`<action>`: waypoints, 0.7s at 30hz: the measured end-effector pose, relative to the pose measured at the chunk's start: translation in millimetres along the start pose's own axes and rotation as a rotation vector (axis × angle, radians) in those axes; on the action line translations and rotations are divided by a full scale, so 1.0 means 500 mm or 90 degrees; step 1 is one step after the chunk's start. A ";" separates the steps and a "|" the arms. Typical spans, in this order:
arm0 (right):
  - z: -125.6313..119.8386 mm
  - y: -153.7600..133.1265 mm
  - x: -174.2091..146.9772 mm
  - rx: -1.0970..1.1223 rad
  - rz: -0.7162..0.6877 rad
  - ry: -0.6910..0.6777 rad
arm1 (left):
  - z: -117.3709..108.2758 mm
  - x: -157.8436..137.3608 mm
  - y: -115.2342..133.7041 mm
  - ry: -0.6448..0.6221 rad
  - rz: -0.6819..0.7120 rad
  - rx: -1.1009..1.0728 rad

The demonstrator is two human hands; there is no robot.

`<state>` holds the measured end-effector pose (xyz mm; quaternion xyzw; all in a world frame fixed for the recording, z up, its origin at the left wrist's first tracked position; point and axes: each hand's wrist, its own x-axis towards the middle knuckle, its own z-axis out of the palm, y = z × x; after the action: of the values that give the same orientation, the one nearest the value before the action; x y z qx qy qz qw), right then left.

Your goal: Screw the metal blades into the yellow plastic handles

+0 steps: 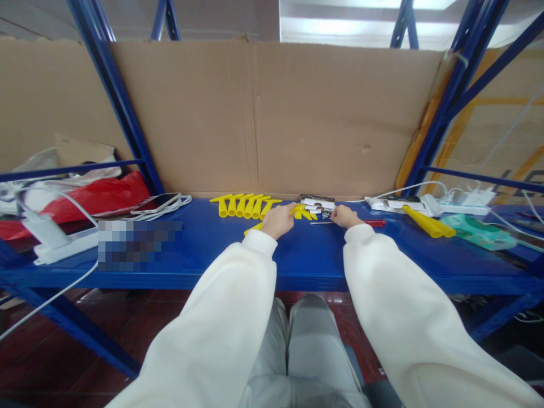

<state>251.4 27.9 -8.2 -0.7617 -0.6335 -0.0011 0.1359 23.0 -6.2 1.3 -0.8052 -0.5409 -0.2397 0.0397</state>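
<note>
My left hand (278,221) is closed around a yellow plastic piece (254,228), whose end sticks out below the palm. Several small yellow parts (305,213) lie just beyond its fingertips. My right hand (345,216) is closed, fingertips together beside small dark and silvery bits (326,215); anything between them is too small to make out. Under and beside that hand lies a screwdriver with a red handle (374,222). An open small box with a black-and-white print (317,202) stands behind both hands. To the left, several yellow funnel-shaped pieces (240,207) form a row.
A blue table (306,249) carries everything, with a cardboard wall (310,119) behind. Two yellow tubes (427,222) and a green packet (480,231) lie right. On the left are a phone (156,203), a white power strip (70,246) and a red bag (114,195).
</note>
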 end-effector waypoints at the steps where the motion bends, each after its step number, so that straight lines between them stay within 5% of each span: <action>1: 0.002 0.001 0.003 -0.003 0.003 -0.003 | -0.001 0.000 0.000 0.005 -0.002 -0.005; 6: 0.013 0.006 0.017 -0.014 -0.006 -0.007 | -0.009 0.014 0.002 0.072 -0.050 -0.088; 11: 0.015 0.004 0.021 -0.026 -0.022 -0.013 | -0.034 0.037 0.011 0.110 -0.154 -0.338; 16: 0.010 -0.001 0.014 -0.009 -0.018 -0.021 | -0.047 0.036 0.012 -0.016 -0.308 -0.622; 21: 0.000 -0.017 0.006 0.023 -0.052 0.035 | -0.031 0.031 0.006 -0.145 -0.356 -0.685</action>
<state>243.7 32.5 -6.0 -0.7322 -0.6600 -0.0163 0.1673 25.1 1.0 22.1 -0.5604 -0.5356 -0.3930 -0.4946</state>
